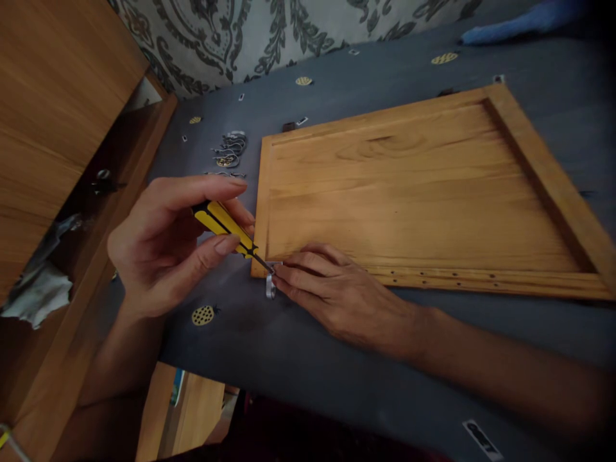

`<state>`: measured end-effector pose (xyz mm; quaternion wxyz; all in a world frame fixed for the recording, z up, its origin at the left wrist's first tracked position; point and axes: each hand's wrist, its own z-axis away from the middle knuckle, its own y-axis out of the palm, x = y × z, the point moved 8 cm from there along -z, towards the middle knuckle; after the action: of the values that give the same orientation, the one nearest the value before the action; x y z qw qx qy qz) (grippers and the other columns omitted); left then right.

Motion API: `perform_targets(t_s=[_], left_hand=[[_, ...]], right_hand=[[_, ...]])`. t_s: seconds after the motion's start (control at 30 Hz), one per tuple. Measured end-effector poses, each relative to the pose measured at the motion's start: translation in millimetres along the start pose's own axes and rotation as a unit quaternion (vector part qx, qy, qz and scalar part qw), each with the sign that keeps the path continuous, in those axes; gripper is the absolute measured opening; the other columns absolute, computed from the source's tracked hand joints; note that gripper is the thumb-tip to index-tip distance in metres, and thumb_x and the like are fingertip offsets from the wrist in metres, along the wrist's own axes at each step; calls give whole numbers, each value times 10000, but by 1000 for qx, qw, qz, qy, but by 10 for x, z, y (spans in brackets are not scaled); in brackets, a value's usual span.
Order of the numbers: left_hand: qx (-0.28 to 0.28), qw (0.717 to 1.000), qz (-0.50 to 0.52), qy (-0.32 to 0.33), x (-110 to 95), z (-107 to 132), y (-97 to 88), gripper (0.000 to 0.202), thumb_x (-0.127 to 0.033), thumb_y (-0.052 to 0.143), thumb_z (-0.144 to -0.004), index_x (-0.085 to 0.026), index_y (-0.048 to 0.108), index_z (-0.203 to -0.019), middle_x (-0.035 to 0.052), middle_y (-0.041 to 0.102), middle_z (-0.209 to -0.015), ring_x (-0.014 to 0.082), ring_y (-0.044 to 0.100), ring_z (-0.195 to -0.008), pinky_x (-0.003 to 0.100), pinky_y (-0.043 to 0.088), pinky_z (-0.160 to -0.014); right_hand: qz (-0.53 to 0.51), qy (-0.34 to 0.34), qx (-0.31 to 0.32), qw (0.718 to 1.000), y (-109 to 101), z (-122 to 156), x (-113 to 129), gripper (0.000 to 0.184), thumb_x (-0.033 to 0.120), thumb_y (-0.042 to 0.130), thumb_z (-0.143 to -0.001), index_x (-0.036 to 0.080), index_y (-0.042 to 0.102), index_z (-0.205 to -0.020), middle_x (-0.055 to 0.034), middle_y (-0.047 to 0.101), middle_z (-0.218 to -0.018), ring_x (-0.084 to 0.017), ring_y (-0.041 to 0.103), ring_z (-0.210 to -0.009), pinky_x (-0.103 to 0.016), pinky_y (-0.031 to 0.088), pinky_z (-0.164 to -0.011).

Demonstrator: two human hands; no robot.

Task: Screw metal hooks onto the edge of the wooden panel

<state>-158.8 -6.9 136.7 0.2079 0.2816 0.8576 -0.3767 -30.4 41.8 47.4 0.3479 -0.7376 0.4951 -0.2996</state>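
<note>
My left hand (178,240) grips a small yellow and black screwdriver (222,221) by its handle, the shaft slanting down to the right. Its tip meets a small silver metal hook (270,287) at the near left corner of a framed wooden panel (385,192). My right hand (332,289) lies low over the panel's near edge, its fingertips pressed together against the hook. The hook's curved part hangs past the edge. Fingers partly hide its flat part and any screw under the tip. Several small dark holes run along the near rail, right of my hand.
The panel lies on a dark grey cloth (327,372) printed with pineapples. Several metal hooks (231,147) are grouped beyond my left hand. At left stands a wooden cabinet (58,96) with a crumpled bag (41,295) on its shelf. A blue cloth (524,22) sits at the far right.
</note>
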Motion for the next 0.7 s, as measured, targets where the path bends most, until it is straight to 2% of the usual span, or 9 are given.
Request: perform_targets(t_s=[0.17,0.27,0.4,0.5,0.57,0.7], left_hand=[[9,1000,-5,-2,-7,20,0,426,-209,717,-830,-318,633,-1233,43,672,-1054,209,686,-811,380,645,-662],[13,1000,-10,1,0,9,-4,420,-201,705,-838,-311,632,-1237,46,665,-1035,204,692,-819,366,641,-659],[21,997,-39,70,-55,-27,20,476,-254,746,-808,-290,620,-1266,40,682,-1015,193,686,-771,335,611,-579],[-18,991,-89,102,-83,-34,-12,481,-308,793,-766,-282,652,-1226,33,709,-1032,207,677,-798,369,611,-648],[-30,993,-86,77,-51,-32,-22,468,-305,800,-760,-295,660,-1207,26,710,-1049,207,679,-821,374,626,-689],[-28,999,-36,26,-2,-2,-18,553,-204,793,-763,-366,598,-1254,-9,622,-1223,156,683,-843,293,658,-657]], right_hand=[[1,3,16,1000,16,4,-2,340,127,362,-1015,139,685,-1120,-68,705,-1106,-204,574,-1050,-391,459,-931],[-3,5,9,1000,7,3,-4,325,129,373,-1016,107,683,-1113,-69,708,-1093,-204,578,-1039,-374,454,-928],[-3,3,-1,1000,-5,-4,0,338,120,359,-1017,90,688,-1091,-78,711,-1081,-210,571,-1036,-379,456,-924],[-5,4,4,1000,1,-7,2,343,125,353,-1020,89,684,-1099,-81,710,-1092,-208,565,-1034,-383,461,-919],[-7,5,8,1000,-1,-6,3,345,126,349,-1022,87,681,-1106,-76,712,-1087,-204,570,-1021,-378,462,-919],[-9,5,11,1000,-12,-5,4,348,116,343,-1019,66,673,-1119,-76,713,-1080,-208,579,-1018,-377,461,-934]])
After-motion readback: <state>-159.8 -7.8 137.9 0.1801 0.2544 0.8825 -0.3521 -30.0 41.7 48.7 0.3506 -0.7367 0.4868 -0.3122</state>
